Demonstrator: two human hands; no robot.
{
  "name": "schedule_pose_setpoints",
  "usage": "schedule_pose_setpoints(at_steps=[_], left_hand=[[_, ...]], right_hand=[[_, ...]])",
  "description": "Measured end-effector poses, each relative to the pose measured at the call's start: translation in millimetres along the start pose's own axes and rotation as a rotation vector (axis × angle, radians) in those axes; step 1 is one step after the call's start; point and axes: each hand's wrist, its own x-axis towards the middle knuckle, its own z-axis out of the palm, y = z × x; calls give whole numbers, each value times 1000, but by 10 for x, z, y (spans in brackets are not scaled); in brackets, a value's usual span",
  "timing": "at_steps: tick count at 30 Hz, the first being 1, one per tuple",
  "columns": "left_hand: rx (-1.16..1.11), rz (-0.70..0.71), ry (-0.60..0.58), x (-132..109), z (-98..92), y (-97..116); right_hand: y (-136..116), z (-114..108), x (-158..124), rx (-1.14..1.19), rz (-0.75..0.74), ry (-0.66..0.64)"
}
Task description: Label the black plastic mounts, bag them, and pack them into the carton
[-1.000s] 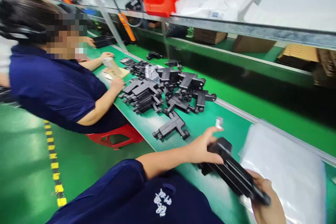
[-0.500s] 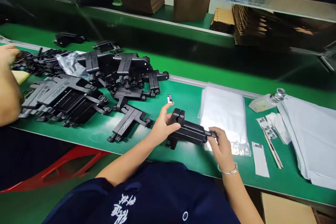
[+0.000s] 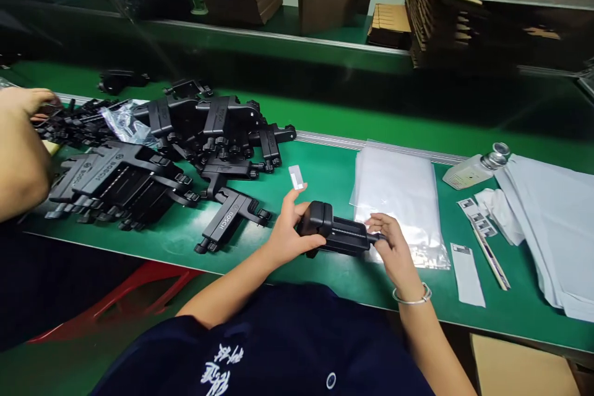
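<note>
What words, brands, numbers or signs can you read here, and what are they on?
"BOSCH": on the lone black bracket lying on the table.
"BOSCH": on the top bracket of the left stack.
Held bracket: no readable text.
White characters on the navy shirt: unclear.
Too small or blurred: bottle, sticker strip, paper slip.

Some fingers of the left hand (image 3: 288, 235) are hidden behind the black clamp (image 3: 346, 236). Any marking on the sticker (image 3: 296, 176) at that hand's fingertip is too small to tell, like the writing on the bottle (image 3: 466, 173). Picture edges crop the white sheets (image 3: 557, 235), a carton (image 3: 524, 371) and a co-worker's arm (image 3: 21, 161).
</note>
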Motion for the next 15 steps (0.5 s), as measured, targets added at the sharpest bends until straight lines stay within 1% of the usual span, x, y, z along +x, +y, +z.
schedule_pose_setpoints(at_steps=[1, 3, 5, 7, 10, 12, 14, 15], left_hand=[[-18, -35, 12, 9, 26, 32], [-21, -99, 27, 34, 69, 98], [-5, -132, 4, 59, 92, 165], [-33, -115, -90, 73, 105, 226], [-124, -30, -311, 61, 150, 286], [-143, 32, -425, 44, 213, 297], [-167, 63, -475, 36, 296, 290], [-197, 61, -473, 39, 338, 285]], right_hand=[[18, 6, -11, -3, -9, -24], [65, 28, -26, 36, 37, -64], [123, 54, -26, 156, 98, -30], [184, 80, -12, 343, 154, 37], [243, 128, 17, 619, 237, 117], [249, 188, 23, 732, 293, 141], [230, 279, 11, 783, 358, 124], [214, 333, 1, 780, 371, 112]])
